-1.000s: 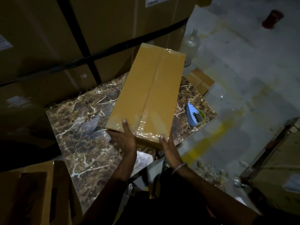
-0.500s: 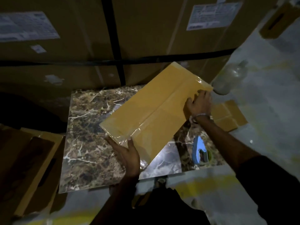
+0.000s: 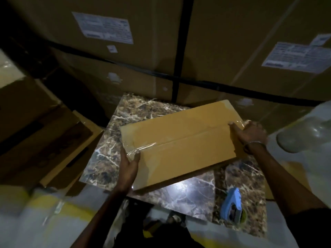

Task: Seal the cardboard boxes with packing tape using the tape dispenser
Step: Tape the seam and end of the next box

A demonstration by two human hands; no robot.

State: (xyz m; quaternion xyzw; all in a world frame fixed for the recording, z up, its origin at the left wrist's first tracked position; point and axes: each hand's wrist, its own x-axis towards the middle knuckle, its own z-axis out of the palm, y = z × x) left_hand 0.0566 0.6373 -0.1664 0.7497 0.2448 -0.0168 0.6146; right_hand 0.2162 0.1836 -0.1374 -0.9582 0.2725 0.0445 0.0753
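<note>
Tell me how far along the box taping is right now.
Done: clear tape already runs along the box's centre seam and wraps both ends. In hand: the left hand and right hand each grip one end, over the marble slab. The dispenser lies unused. Left: whether other seams need tape cannot be seen.

Warehouse: strapped, labelled cartons (image 3: 161,42)

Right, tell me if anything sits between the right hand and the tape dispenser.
Nothing visible does. The right hand grips the far end of the box, and the dispenser lies on bare marble nearer the person, beside the right forearm. The box is off to its left.
</note>
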